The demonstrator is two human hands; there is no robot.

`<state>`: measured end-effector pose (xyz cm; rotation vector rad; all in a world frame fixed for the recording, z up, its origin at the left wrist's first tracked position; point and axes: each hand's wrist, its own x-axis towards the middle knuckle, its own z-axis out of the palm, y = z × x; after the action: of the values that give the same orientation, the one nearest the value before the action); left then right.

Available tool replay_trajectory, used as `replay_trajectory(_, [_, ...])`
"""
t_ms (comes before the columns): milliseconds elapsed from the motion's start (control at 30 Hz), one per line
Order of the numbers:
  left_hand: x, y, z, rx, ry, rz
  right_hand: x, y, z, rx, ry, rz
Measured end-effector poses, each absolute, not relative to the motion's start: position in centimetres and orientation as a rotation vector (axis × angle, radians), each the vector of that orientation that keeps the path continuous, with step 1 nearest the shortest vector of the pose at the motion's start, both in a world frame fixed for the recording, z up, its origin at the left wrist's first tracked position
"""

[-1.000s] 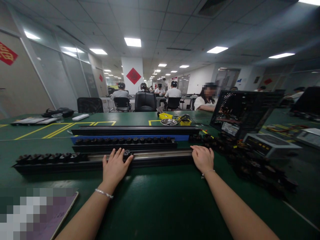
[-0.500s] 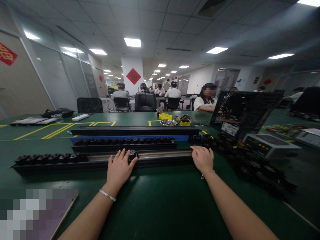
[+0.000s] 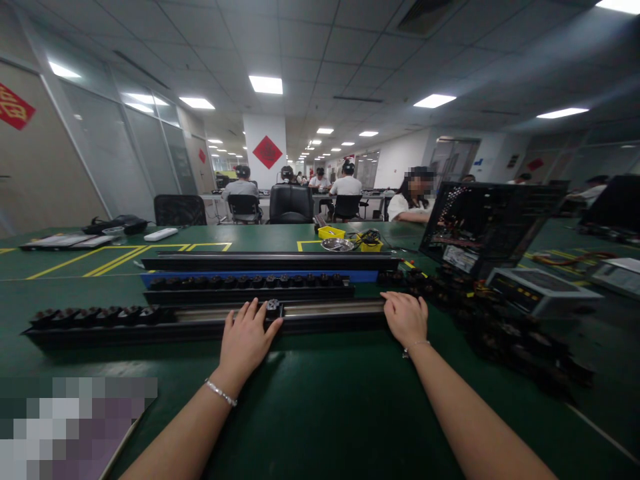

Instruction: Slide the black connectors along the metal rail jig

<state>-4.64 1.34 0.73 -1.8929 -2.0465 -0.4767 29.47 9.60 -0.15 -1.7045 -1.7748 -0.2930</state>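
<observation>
A long black track rail [image 3: 325,324] lies crosswise in front of me, with a silvery channel along its top. My left hand [image 3: 246,337] has its thumb and fingers about a small black socket module [image 3: 273,308] seated in that channel. My right hand [image 3: 406,317] grips the rail's right end, fingers curled over it. More black socket modules [image 3: 95,316] sit in a row on the rail's left part. Bare channel shows between that row and my left hand, and again between my two hands.
Behind are a second rail holding socket modules [image 3: 250,283], a blue strip [image 3: 367,275] and another black rail [image 3: 275,262]. Loose black modules [image 3: 515,337], a grey power supply [image 3: 545,291] and an open computer case [image 3: 480,223] stand right. A pixelated flat object [image 3: 75,427] lies front left.
My left hand has slid a little to the right along the rail, and the socket module has moved right with it. My right hand stays at the rail's end.
</observation>
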Motion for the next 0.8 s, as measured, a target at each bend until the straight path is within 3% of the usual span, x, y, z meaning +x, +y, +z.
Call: replay_trajectory(800, [-3.95, 1.25, 0.77, -1.989, -1.939, -0.576, 29.38, 9.45, 0.01, -1.718, -1.77, -0.299])
